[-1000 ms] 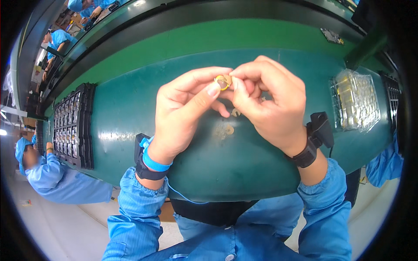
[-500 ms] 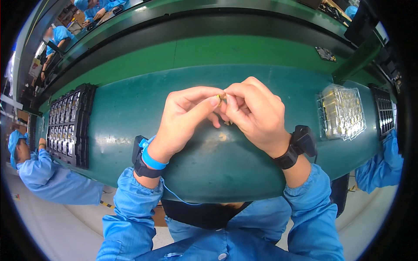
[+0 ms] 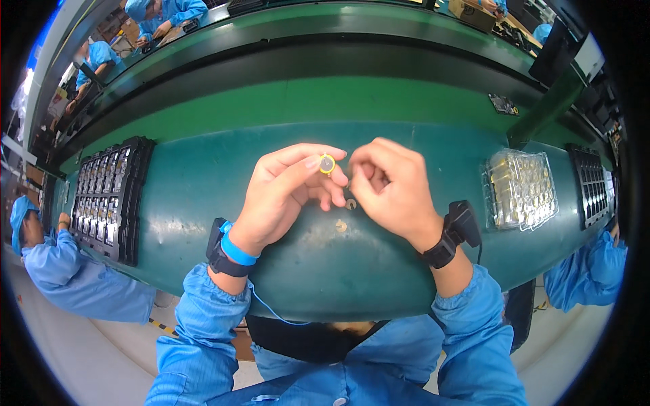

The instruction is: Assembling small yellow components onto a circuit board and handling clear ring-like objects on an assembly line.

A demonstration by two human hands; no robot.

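Two bare hands meet over the middle of a dark green work surface (image 3: 203,183). The left hand (image 3: 288,186) pinches a small round silver disc with a yellow rim (image 3: 327,164) between thumb and forefinger, held up above the surface. The right hand (image 3: 389,186) is curled closed just beside it, fingertips bunched near the disc; whether it grips anything I cannot tell. Both wrists carry black wristbands, the left with a blue strap and a thin blue cord trailing toward the near edge.

On the surface just under the hands lie two small brownish round pieces (image 3: 341,226), close to the right hand's knuckles. To the left, well apart, sits a black compartmented tray (image 3: 112,196) filled with small parts. To the right lies a clear plastic blister tray holding yellowish parts (image 3: 521,189), and farther right another black gridded tray (image 3: 592,183). At the far left edge a person in a blue smock (image 3: 74,277) works nearby.
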